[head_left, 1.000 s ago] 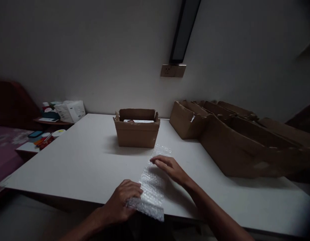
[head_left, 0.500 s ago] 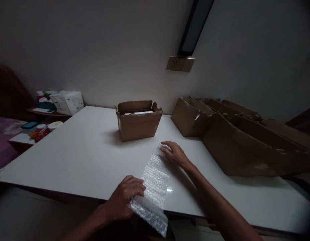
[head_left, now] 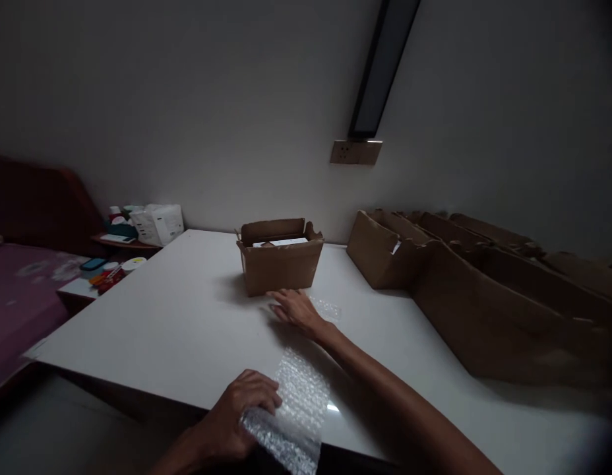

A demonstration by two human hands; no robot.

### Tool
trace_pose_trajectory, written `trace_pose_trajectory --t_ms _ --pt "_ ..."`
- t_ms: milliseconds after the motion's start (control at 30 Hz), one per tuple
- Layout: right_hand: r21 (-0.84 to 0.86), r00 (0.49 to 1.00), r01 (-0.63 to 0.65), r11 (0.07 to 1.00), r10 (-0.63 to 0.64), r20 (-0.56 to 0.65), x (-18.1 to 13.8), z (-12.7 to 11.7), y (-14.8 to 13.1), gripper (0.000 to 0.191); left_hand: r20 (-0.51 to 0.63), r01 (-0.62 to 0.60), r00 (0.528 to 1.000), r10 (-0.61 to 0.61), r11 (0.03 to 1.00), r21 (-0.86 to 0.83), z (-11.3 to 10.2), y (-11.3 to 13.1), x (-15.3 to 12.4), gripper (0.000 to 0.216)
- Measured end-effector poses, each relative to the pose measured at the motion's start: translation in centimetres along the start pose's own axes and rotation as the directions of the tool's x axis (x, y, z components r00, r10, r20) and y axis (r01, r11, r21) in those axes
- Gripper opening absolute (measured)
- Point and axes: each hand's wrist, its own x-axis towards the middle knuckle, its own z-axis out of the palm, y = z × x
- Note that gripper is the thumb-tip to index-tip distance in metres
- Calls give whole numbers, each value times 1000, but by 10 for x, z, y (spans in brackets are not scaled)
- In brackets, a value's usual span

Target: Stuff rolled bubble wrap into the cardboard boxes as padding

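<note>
A clear strip of bubble wrap [head_left: 302, 386] lies on the white table and hangs over its front edge. My left hand [head_left: 246, 402] grips the strip's left side near that edge, fingers curled over it. Farther forward, my right hand [head_left: 299, 311] reaches across the wrap, fingers outstretched and holding nothing, close to the front of a small cardboard box [head_left: 279, 269]. White items [head_left: 293, 242] show inside that box. The far end of the wrap emerges beyond my right wrist; my forearm covers the part between.
Larger open cardboard boxes [head_left: 489, 316] stand along the right of the table [head_left: 152, 316]. A wall socket [head_left: 355, 152] sits below a dark panel [head_left: 385, 66]. At left are a bed [head_left: 29, 284] and a side stand with a white packet [head_left: 160, 224] and small containers.
My right hand has moved left and forward off the wrap's far end, toward the small box. My left hand keeps its hold, slightly lower. The view has tilted up.
</note>
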Motion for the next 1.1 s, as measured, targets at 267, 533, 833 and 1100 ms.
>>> trace_pose_trajectory --t_ms 267,533,833,1100 --pt "96 990 -141 985 141 7 68 19 16 41 -32 -64 997 64 998 0 8 -12 -3 25" --pt "93 974 -217 972 221 -37 21 -3 58 37 -45 -15 999 15 1000 9 5 -1 -5 24" --pt "-58 964 -243 968 235 -121 -63 2 60 22 3 -57 998 57 995 85 13 15 1 22" --pt "-58 986 -53 997 43 -161 30 -2 32 43 -166 92 985 -54 969 230 5 7 7 12"
